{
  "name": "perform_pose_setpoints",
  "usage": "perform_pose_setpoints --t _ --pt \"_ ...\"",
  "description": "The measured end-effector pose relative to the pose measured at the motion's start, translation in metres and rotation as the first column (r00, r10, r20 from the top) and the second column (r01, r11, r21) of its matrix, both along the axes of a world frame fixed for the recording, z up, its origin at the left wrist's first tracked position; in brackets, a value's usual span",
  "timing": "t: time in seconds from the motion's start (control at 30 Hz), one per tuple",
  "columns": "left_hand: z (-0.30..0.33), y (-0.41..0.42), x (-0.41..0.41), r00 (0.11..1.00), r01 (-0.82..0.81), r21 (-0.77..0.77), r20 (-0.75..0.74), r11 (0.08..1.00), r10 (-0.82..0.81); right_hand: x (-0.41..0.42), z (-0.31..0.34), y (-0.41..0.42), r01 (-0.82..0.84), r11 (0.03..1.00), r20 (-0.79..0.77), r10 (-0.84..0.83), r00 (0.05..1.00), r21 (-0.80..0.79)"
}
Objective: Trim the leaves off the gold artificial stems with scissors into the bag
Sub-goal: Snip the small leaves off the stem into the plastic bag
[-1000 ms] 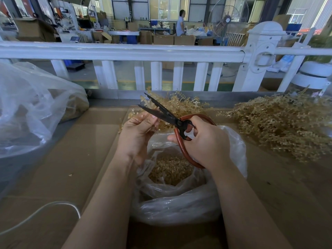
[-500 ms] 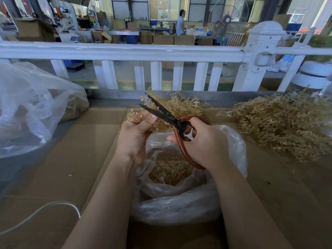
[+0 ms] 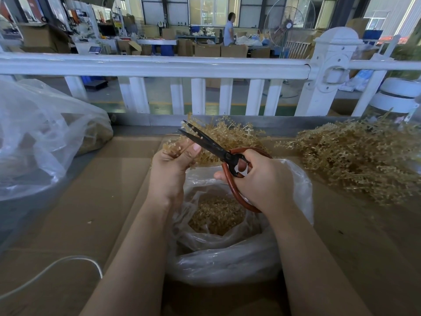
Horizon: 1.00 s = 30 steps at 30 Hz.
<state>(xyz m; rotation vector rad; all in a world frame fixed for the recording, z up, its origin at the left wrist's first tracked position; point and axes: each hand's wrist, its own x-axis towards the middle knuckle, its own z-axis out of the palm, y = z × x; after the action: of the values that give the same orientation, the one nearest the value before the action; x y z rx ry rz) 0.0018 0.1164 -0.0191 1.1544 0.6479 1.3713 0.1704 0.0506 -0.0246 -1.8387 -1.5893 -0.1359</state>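
From the head camera we see our left hand [image 3: 169, 166] curled round a small gold stem [image 3: 175, 147], its lower part hidden in the fist. Our right hand [image 3: 262, 179] grips the red loops of the scissors [image 3: 213, 147], fingers threaded through; the dark blades stand slightly parted just above the left thumb. Below both hands sits the clear bag [image 3: 230, 254], gold trimmings inside it. More gold stems [image 3: 355, 156] are heaped to the right, cut off by the frame edge. We can read no writing anywhere; distant signs are blurred.
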Motion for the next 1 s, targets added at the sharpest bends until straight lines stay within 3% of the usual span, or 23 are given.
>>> perform_pose_setpoints --t 0.33,0.7,1.0 --pt "0.0016 -0.0024 -0.0009 0.999 0.050 -0.015 0.022 0.999 -0.049 -0.0033 -0.0024 -0.0022 -0.010 0.996 0.021 0.008 1.000 0.085" --pt "0.0045 -0.0045 -0.0007 0.997 0.079 -0.049 0.021 0.996 -0.078 -0.0020 -0.0049 0.0002 -0.055 0.998 -0.033 0.056 0.998 0.025" --pt "0.0046 -0.0024 -0.0033 0.990 0.101 -0.020 0.102 0.995 -0.099 -0.0007 -0.0043 -0.0009 -0.032 0.999 -0.029 0.032 0.999 0.014"
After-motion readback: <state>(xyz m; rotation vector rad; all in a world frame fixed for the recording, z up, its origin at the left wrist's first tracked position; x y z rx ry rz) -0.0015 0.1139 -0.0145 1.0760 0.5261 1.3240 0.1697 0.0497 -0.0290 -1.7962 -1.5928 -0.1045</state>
